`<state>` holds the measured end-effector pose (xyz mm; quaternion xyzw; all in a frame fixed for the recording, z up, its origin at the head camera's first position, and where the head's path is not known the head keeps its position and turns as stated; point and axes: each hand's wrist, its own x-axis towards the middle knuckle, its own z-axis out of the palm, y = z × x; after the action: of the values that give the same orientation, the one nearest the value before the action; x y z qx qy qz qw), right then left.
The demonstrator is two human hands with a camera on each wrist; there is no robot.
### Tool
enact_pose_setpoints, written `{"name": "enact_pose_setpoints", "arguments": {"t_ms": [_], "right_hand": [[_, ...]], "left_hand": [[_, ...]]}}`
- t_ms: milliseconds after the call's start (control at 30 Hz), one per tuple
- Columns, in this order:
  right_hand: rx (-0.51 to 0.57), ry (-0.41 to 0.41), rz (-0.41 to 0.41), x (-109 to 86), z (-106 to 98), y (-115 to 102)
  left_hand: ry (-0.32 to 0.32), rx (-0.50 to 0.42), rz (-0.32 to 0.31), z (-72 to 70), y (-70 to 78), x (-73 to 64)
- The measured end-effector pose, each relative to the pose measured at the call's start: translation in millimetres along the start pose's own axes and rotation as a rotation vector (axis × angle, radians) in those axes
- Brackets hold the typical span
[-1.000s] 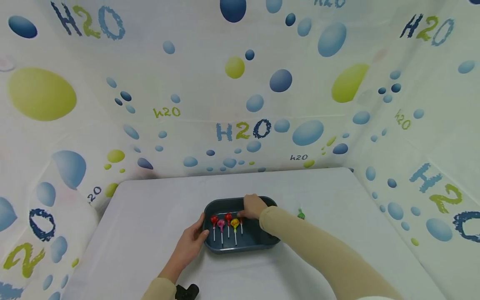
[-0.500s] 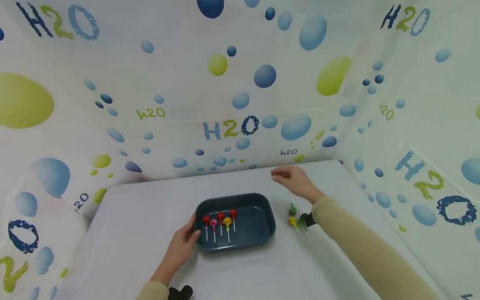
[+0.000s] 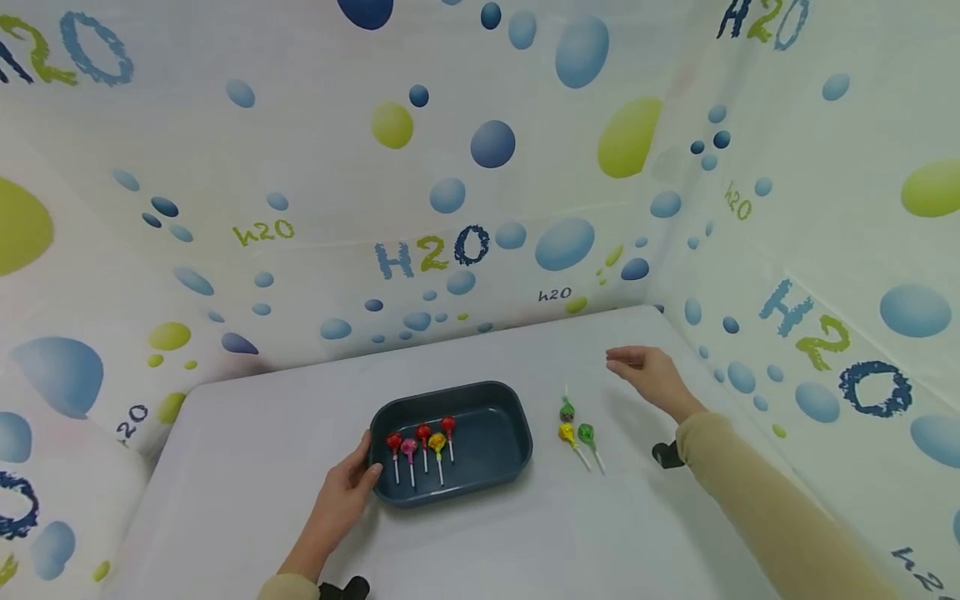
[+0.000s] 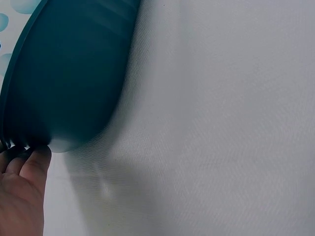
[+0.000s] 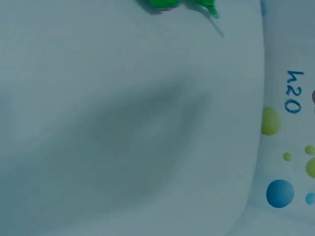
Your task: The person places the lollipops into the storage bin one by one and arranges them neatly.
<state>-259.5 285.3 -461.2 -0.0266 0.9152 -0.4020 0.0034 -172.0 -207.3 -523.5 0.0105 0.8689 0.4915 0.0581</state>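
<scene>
In the head view my left hand [image 3: 341, 496] holds the left end of a dark blue tray [image 3: 491, 446]. The left wrist view has the thumb and fingers at the outer wall of the tray [image 4: 74, 73]. Inside its left half lie several lollipops: three red ones, among them a red lollipop [image 3: 447, 427], plus a pink lollipop [image 3: 408, 448] and a yellow lollipop [image 3: 437, 444]. My right hand [image 3: 651, 379] hovers over the table's right side with loosely bent fingers and nothing in them. Left of it lie two green lollipops, one a green lollipop [image 3: 587, 434], and a yellow lollipop [image 3: 567, 433].
A white cloth covers the table [image 3: 465, 550]. Behind and at both sides hangs a white curtain [image 3: 322, 167] printed with blue and green drops and "H2O". Black wrist camera mounts show at both arms.
My right hand has left a red lollipop in the tray and moved out to the right, past the loose lollipops. My left hand stays at the tray. The head view has shifted rightward.
</scene>
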Motion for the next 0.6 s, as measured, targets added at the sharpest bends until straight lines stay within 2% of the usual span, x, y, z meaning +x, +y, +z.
{"name": "enact_pose_setpoints", "arguments": {"t_ms": [167, 300, 500, 600], "right_hand": [[-0.028, -0.08, 0.031, -16.5, 34, 18], [-0.027, -0.112, 0.065, -29.3, 54, 27], [-0.038, -0.138, 0.105, -38.3, 68, 29], [-0.092, -0.149, 0.091, -39.1, 72, 26]], "left_hand": [[0.001, 0.004, -0.01, 1.4, 0.5, 0.7], [-0.005, 0.008, -0.007, 1.2, 1.1, 1.0], [-0.005, 0.015, -0.003, -0.3, 0.7, -0.2], [-0.004, 0.012, 0.002, 0.1, -0.2, -0.6]]}}
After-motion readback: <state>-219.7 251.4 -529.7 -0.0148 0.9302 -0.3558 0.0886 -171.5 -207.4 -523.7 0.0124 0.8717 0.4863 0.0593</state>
